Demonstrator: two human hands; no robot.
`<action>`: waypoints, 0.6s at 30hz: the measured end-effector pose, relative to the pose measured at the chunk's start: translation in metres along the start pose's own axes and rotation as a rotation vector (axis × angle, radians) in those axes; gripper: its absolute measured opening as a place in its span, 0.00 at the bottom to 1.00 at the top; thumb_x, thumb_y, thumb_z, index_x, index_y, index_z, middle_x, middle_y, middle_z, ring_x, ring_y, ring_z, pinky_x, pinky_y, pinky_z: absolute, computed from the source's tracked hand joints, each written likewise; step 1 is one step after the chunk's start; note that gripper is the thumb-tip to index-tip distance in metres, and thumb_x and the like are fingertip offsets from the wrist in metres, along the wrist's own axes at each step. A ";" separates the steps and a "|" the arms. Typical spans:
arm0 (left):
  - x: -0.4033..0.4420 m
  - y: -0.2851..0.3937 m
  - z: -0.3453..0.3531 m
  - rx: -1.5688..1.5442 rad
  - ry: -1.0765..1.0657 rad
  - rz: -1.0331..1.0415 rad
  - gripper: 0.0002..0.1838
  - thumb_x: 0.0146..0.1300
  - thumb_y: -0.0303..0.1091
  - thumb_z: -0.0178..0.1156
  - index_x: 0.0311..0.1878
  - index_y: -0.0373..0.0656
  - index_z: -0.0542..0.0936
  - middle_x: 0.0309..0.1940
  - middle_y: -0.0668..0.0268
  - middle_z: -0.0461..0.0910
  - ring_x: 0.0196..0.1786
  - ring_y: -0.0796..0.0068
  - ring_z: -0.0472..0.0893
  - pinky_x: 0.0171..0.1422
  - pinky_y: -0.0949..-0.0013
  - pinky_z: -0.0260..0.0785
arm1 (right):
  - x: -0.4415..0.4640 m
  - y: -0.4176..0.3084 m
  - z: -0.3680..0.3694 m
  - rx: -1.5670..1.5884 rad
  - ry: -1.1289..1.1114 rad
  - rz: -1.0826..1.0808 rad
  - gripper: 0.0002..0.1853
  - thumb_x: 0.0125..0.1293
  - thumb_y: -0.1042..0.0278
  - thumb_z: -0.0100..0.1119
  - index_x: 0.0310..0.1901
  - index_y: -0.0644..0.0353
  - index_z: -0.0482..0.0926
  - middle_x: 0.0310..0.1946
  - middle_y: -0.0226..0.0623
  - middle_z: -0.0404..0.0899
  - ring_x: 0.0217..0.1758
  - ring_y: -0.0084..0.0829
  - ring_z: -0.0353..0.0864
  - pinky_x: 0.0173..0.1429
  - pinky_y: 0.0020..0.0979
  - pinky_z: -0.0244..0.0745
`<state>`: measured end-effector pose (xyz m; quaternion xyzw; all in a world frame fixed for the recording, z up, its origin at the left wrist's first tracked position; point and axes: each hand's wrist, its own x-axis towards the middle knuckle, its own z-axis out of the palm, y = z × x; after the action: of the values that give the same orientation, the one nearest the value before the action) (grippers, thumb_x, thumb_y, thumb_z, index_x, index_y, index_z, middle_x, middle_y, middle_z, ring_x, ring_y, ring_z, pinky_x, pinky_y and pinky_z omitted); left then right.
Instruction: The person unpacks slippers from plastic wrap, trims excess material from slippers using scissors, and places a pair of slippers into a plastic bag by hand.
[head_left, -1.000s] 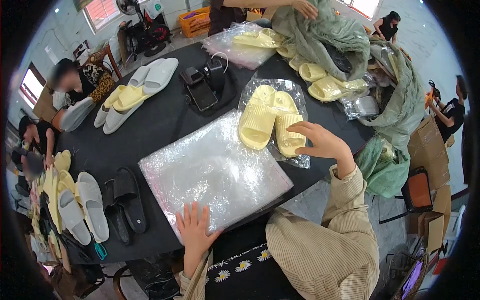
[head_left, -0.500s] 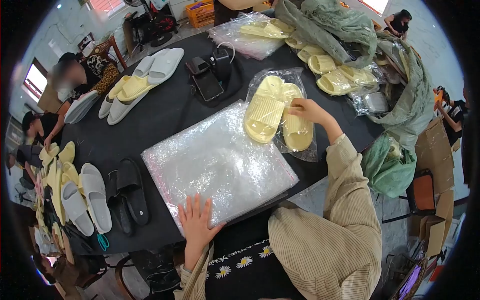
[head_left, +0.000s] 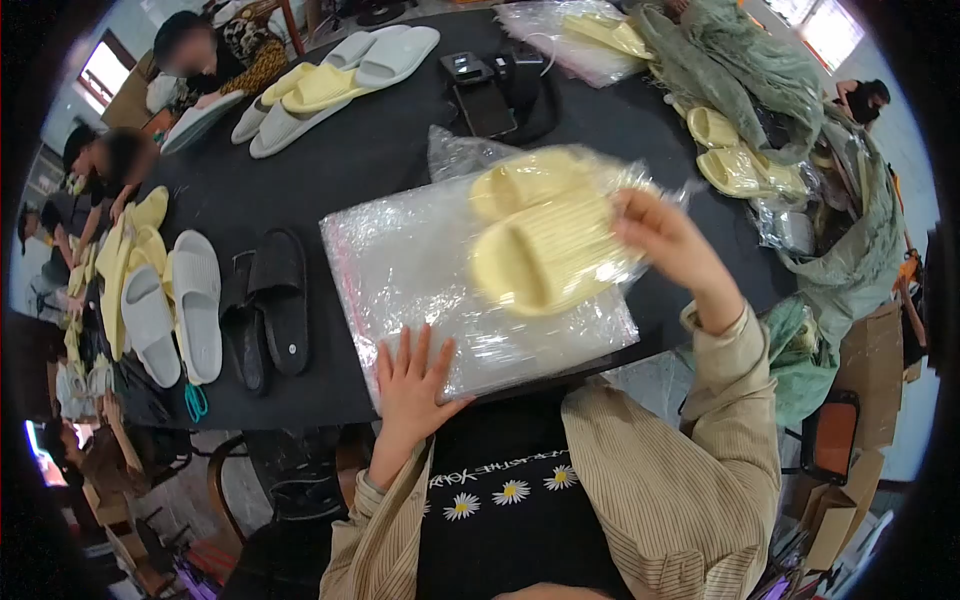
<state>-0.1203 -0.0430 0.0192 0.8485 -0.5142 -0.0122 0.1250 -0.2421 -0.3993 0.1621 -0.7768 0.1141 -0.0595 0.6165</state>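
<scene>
My right hand [head_left: 660,235] grips the right edge of a pair of yellow slippers [head_left: 550,240] in a clear plastic bag. The slippers are tilted sideways over a stack of clear plastic sleeves [head_left: 400,270] and are slightly blurred. My left hand [head_left: 412,385] lies flat with fingers spread on the near edge of the stack. To the left of the stack are black slippers [head_left: 280,300] and grey slippers [head_left: 198,300]. Beyond it lies a black phone [head_left: 486,108] beside a dark device with a white cable.
More grey and yellow slippers [head_left: 325,88] lie on the black table [head_left: 390,400] at the far left. Bagged yellow slippers [head_left: 735,168] and a green sack [head_left: 740,75] are at the far right. Teal scissors [head_left: 195,401] lie at the near left edge. Other people sit beyond the left side.
My right hand has closed on the bagged yellow slippers and turned them sideways, over the sleeves. My left hand stays flat on the stack. The camera view has shifted.
</scene>
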 end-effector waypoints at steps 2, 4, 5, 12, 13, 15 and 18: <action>0.000 -0.001 -0.001 0.009 0.000 0.015 0.39 0.48 0.64 0.66 0.61 0.51 0.78 0.70 0.52 0.62 0.74 0.43 0.56 0.74 0.35 0.38 | -0.009 -0.008 0.034 -0.035 -0.214 -0.098 0.27 0.69 0.67 0.59 0.66 0.63 0.64 0.55 0.39 0.73 0.54 0.27 0.74 0.55 0.28 0.73; -0.003 0.001 0.001 0.000 -0.024 -0.044 0.39 0.48 0.64 0.66 0.59 0.50 0.79 0.68 0.52 0.64 0.72 0.42 0.57 0.74 0.35 0.39 | -0.012 -0.014 0.047 -0.245 -0.331 -0.254 0.34 0.64 0.70 0.62 0.70 0.63 0.60 0.67 0.49 0.65 0.67 0.43 0.69 0.65 0.37 0.69; -0.004 0.001 0.002 -0.011 -0.049 -0.085 0.38 0.47 0.65 0.66 0.58 0.49 0.79 0.66 0.51 0.67 0.71 0.41 0.58 0.73 0.35 0.40 | -0.013 -0.012 0.048 -0.240 -0.343 -0.256 0.34 0.64 0.70 0.62 0.70 0.63 0.60 0.67 0.49 0.65 0.67 0.43 0.69 0.65 0.37 0.69; -0.005 -0.016 -0.026 -0.404 -0.037 0.044 0.29 0.52 0.51 0.71 0.54 0.44 0.81 0.53 0.54 0.78 0.63 0.46 0.70 0.71 0.41 0.51 | -0.035 0.035 0.018 -0.610 0.416 -0.250 0.18 0.62 0.77 0.61 0.55 0.67 0.76 0.50 0.43 0.78 0.51 0.38 0.79 0.57 0.32 0.72; -0.009 -0.021 -0.035 -0.409 -0.045 0.044 0.29 0.52 0.51 0.71 0.54 0.44 0.81 0.53 0.54 0.78 0.63 0.46 0.70 0.71 0.41 0.51 | -0.044 0.047 0.014 -0.455 0.409 -0.159 0.14 0.63 0.76 0.60 0.51 0.67 0.77 0.44 0.41 0.80 0.45 0.36 0.80 0.52 0.30 0.73; -0.020 -0.033 -0.048 -0.832 0.062 -0.002 0.16 0.56 0.34 0.69 0.47 0.40 0.83 0.37 0.59 0.84 0.48 0.59 0.82 0.59 0.54 0.70 | -0.059 0.057 0.016 -0.293 0.405 -0.056 0.11 0.64 0.74 0.59 0.47 0.67 0.79 0.38 0.39 0.82 0.39 0.34 0.81 0.47 0.29 0.74; -0.036 -0.048 -0.049 -1.137 0.321 -0.357 0.05 0.60 0.22 0.62 0.40 0.35 0.83 0.25 0.65 0.82 0.34 0.79 0.82 0.42 0.76 0.73 | -0.071 0.063 0.027 -0.300 0.280 -0.002 0.08 0.65 0.68 0.60 0.39 0.63 0.82 0.32 0.36 0.83 0.34 0.31 0.81 0.42 0.31 0.71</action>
<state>-0.0889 0.0195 0.0517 0.7132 -0.2522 -0.1774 0.6295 -0.3107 -0.3697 0.0982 -0.8441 0.2056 -0.1500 0.4719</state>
